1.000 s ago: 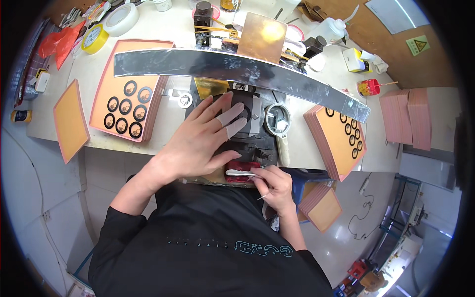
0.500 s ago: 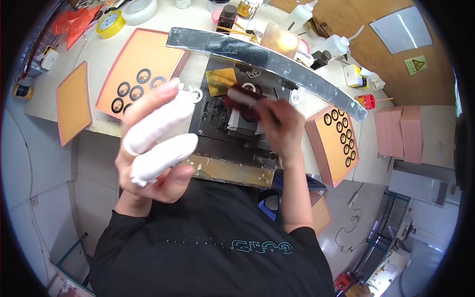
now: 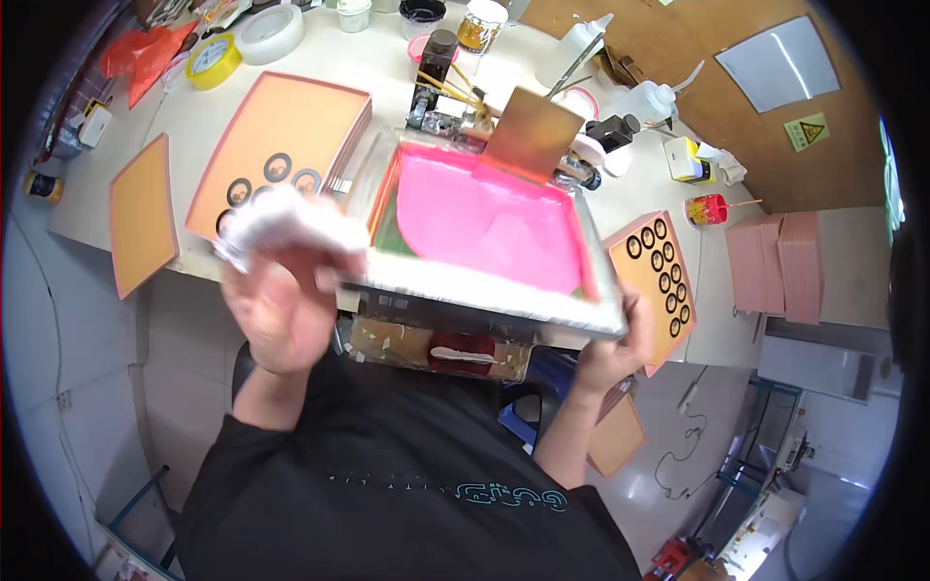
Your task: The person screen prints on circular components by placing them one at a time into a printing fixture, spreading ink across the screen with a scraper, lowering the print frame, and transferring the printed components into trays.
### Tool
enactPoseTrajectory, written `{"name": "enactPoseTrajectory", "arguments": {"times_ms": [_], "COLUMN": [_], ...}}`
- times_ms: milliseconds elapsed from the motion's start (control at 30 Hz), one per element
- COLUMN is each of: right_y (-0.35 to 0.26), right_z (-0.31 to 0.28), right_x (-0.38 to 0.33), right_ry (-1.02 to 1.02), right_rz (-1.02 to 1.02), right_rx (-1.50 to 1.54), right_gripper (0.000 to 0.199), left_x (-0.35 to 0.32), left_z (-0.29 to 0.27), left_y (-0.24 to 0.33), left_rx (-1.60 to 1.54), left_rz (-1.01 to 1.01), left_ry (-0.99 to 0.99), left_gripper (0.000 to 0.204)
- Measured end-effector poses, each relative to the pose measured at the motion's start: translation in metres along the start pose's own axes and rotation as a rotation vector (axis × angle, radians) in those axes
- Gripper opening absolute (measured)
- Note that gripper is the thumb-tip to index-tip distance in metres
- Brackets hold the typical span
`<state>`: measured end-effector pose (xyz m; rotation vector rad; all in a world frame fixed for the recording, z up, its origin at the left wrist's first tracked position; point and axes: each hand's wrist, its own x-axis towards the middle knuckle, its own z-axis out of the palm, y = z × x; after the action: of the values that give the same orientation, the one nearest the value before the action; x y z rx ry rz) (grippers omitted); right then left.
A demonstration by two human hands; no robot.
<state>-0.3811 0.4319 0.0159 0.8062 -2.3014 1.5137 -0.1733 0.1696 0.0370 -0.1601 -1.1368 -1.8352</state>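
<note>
A screen printing frame (image 3: 601, 281) lies tilted before me, its mesh spread with bright pink ink (image 3: 475, 213). My right hand (image 3: 617, 347) is closed around its near right corner. Beside the near left corner is my left hand (image 3: 286, 281), with white coverings on some fingers. Motion smears those fingers, so whether they touch the frame is unclear. A flat brownish plate (image 3: 533, 134) stands at the far side of the ink. On the wooden ledge (image 3: 387, 341) in front rests a dark red pad with a white strip (image 3: 463, 354). The frame hides the black base beneath.
Stacked orange boards (image 3: 300, 116) at left and more boards (image 3: 659, 232) at right carry black rings. A single board (image 3: 143, 218) overhangs the table's left edge. Bottles (image 3: 573, 48), jars (image 3: 481, 24) and tape rolls (image 3: 213, 60) stand at the back.
The printing frame, raised before, has come down over the black base. My right hand has left the dark red pad on the ledge and taken the frame's corner. My left hand has moved lower.
</note>
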Motion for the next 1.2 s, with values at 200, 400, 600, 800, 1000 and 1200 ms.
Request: {"name": "enactPoseTrajectory", "arguments": {"times_ms": [200,400,600,800,1000,1200], "right_y": [-0.034,-0.031,-0.048,-0.064,-0.073,-0.052], "right_z": [0.057,0.066,0.043,0.019,0.043,0.048], "right_x": [0.080,0.087,0.072,0.045,0.105,0.169], "right_ry": [-0.159,-0.487,-0.628,-0.637,-0.546,-0.335], "right_rz": [-0.387,-0.637,-0.618,-0.585,-0.476,-0.243], "right_rx": [0.098,0.081,-0.049,-0.054,-0.131,-0.047], "right_gripper": [0.033,0.029,0.028,0.030,0.022,0.023], "left_x": [-0.071,-0.085,-0.084,-0.084,-0.025,0.069], "left_z": [-0.006,-0.014,-0.014,-0.006,0.012,-0.034], "left_y": [-0.028,-0.031,-0.037,-0.031,-0.001,0.047], "left_rx": [0.145,0.166,0.091,0.019,0.141,1.045], "left_rz": [-0.215,-0.255,-0.236,-0.236,0.090,0.131], "left_ry": [0.187,0.211,0.222,0.263,-0.113,-0.095], "left_gripper": [0.030,0.028,0.030,0.033,0.041,0.035]}}
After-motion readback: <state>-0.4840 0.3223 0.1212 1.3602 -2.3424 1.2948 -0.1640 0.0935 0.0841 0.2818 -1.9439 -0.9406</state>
